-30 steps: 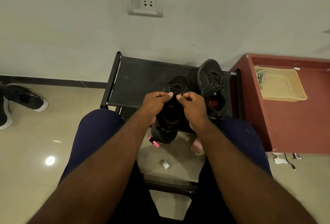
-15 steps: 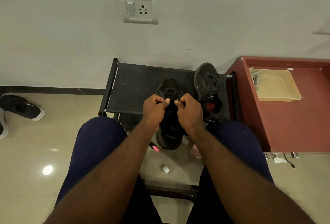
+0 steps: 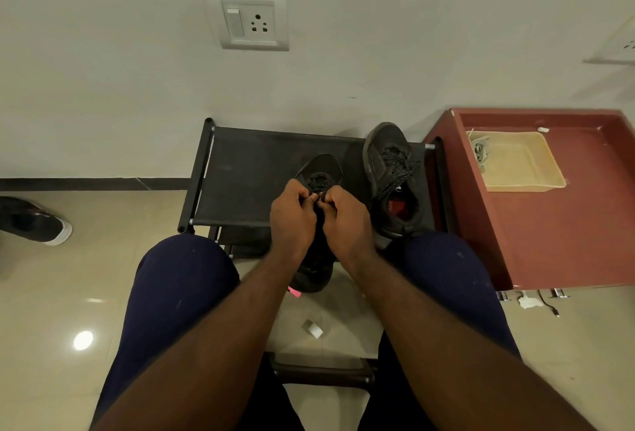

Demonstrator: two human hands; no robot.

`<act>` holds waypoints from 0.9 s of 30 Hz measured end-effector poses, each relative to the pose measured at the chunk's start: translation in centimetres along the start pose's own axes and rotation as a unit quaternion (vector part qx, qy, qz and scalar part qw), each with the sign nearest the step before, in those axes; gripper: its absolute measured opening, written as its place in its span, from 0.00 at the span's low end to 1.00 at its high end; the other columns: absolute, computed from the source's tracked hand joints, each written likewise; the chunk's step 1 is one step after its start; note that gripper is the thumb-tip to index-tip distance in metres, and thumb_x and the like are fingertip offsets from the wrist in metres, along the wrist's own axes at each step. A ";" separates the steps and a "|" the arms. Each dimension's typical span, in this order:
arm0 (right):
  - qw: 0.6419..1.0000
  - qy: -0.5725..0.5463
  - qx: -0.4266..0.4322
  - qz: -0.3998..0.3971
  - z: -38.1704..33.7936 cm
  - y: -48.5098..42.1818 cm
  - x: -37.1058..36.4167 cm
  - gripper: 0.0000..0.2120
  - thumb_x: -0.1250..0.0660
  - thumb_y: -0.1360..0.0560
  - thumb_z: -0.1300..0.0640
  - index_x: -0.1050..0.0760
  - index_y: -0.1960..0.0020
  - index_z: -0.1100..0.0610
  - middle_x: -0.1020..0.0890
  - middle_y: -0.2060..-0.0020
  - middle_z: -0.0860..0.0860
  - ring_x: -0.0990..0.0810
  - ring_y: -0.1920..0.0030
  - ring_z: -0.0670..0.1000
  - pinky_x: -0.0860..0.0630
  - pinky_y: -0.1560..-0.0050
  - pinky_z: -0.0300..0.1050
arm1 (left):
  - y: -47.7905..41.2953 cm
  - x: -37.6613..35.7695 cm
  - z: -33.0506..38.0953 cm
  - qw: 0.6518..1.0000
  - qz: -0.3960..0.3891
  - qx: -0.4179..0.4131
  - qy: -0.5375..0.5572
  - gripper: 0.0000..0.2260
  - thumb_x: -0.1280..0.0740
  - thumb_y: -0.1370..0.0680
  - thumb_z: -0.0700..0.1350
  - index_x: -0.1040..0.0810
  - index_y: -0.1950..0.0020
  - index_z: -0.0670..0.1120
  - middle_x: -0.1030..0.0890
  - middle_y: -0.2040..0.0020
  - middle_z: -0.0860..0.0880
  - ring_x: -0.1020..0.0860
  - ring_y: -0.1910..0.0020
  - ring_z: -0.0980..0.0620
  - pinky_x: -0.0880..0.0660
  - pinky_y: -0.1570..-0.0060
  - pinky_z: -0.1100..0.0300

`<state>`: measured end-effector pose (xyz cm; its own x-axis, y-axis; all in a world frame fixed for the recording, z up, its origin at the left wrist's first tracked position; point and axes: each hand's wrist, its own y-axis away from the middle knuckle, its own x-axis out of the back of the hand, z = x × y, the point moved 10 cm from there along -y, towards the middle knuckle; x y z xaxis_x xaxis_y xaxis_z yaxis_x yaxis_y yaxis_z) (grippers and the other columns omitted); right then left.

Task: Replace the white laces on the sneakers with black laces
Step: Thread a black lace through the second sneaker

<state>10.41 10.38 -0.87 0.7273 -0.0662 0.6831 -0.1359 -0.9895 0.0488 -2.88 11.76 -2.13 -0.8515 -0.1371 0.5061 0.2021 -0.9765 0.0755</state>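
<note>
A black sneaker [image 3: 321,169] lies toe away from me on the black fabric rack [image 3: 247,173], its heel hanging over the front edge. My left hand [image 3: 292,214] and my right hand [image 3: 345,219] sit side by side over its tongue, each pinching the black lace [image 3: 319,186] near the lower eyelets. My fingers hide most of the lace. A second black sneaker [image 3: 390,169] with loose black laces rests to the right on the rack. Pale laces [image 3: 479,152] lie in the corner of a beige tray [image 3: 522,164].
A maroon cabinet [image 3: 556,231] holding the tray stands to the right of the rack. A wall with a socket [image 3: 249,21] is right behind. Another black shoe [image 3: 32,222] sits on the floor at left. Small scraps [image 3: 314,329] lie between my knees.
Both hands have dropped lower over the sneaker and closed tighter on the lace. The view has tilted upward, so everything sits lower in the frame.
</note>
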 end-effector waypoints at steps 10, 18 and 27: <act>0.992 0.098 0.015 -0.083 -0.1 -0.9 -0.3 0.04 0.41 0.18 0.60 0.31 0.52 0.59 0.22 0.61 0.59 0.22 0.59 0.62 0.23 0.59 0.60 | -0.2 -0.6 0.2 0.996 -0.032 -0.016 -0.079 0.05 0.40 0.18 0.42 0.31 0.53 0.44 0.24 0.62 0.46 0.24 0.63 0.46 0.24 0.61 0.48; 0.993 -0.066 -0.082 -0.052 0.8 -1.6 0.4 0.06 0.34 0.20 0.58 0.26 0.56 0.55 0.20 0.61 0.51 0.23 0.60 0.47 0.27 0.61 0.41 | -0.4 0.6 -0.7 0.979 -0.041 0.123 0.156 0.05 0.32 0.21 0.39 0.24 0.45 0.43 0.19 0.53 0.48 0.20 0.53 0.52 0.22 0.53 0.61; 0.896 -0.416 -0.154 0.001 -3.4 -3.2 5.6 0.07 0.37 0.17 0.59 0.23 0.52 0.60 0.17 0.61 0.54 0.18 0.57 0.51 0.22 0.54 0.45 | -4.5 6.9 12.0 0.973 -0.054 -0.006 0.226 0.08 0.37 0.18 0.40 0.20 0.46 0.38 0.18 0.62 0.47 0.20 0.66 0.56 0.24 0.63 0.68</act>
<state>12.65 13.62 5.31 0.9596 -0.2666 -0.0896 -0.2232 -0.9156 0.3345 -3.85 17.20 11.29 -0.9938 -0.0897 0.0660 0.0958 -0.9907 0.0968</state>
